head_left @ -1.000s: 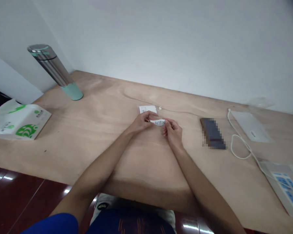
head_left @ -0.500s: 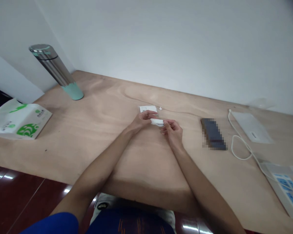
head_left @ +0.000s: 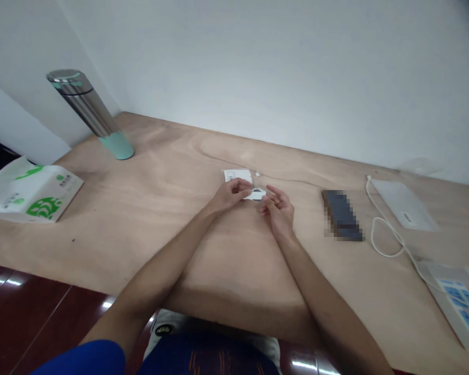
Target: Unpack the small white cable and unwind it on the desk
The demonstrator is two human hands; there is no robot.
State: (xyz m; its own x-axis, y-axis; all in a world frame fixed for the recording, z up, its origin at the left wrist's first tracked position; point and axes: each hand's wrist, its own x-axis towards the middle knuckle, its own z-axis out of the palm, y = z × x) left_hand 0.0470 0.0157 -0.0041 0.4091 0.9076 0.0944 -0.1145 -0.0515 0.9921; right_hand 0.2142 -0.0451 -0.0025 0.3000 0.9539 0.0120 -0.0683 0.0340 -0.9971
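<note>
Above the wooden table, a small flat white piece [head_left: 255, 196] with a dark rounded patch on its face is in my hands; its exact kind cannot be made out. My left hand [head_left: 233, 194] pinches its left end between thumb and fingers. At the right end is my right hand [head_left: 278, 208], its thumb at the piece's edge and its index finger lifted away, fingers apart. Just behind my left hand lies a white printed packet [head_left: 237, 175], partly covered by the fingers. A tiny white scrap [head_left: 257, 174] rests beside that packet.
A steel and mint thermos [head_left: 97, 117] stands at the back left, near a tissue pack [head_left: 35, 195]. To the right lie a pixelated dark phone-like object [head_left: 342, 213], a white cable [head_left: 386, 254], a pale flat sleeve [head_left: 404, 203] and a white-and-blue box [head_left: 459, 307]. A wall borders the table [head_left: 172, 172].
The white piece has turned, so its face with the dark rounded patch now shows. My right index finger has lifted off its right end. My left hand keeps its hold.
</note>
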